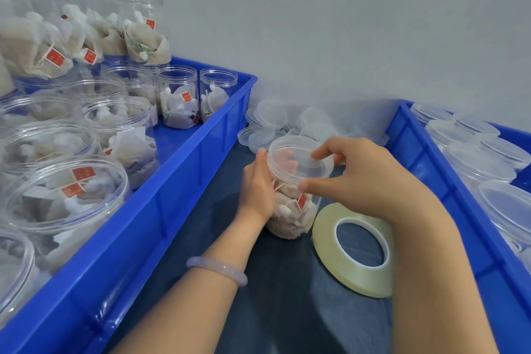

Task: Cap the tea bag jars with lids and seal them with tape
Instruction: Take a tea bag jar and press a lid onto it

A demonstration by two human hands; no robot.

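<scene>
Capping step: the left hand (pixel 255 185) grips the side of the jar (pixel 290 215). The jar stands upright on the dark table top (pixel 287 304), between the left bin (pixel 184 181) and the right bin (pixel 416 158).
Lid hold: the right hand (pixel 367 181) pinches the clear lid (pixel 298 162) by its rim, thumb near and fingertips far. The lid sits on the jar's mouth.
Seating: I cannot tell whether the lid is fully down or level all round.
Risk, crooked lid: if one side goes on first, the lid probably binds and leaves a gap that tape would only hide.
Risk, trapped tag: a red tag (pixel 301 200) and its string lie high against the jar wall. A string caught under the rim would stop the lid closing.
Risk, slipping jar: the plastic looks smooth. If the left hand's hold loosens while the lid is worked, the jar may spin or tip.
Risk, tape roll: the tape roll (pixel 355 256) lies flat just beside the jar's base, under the right wrist. The wrist could shove it, or a tipping jar could knock it.
Risk, tape end: no free end shows on the roll, so starting the seal may be slow.
Risk, loose lids: the loose lids (pixel 270 119) are heaped just behind the jar, and a push forward would scatter them.
Still to do: open jars (pixel 69 189) wait in the left bin.
</scene>
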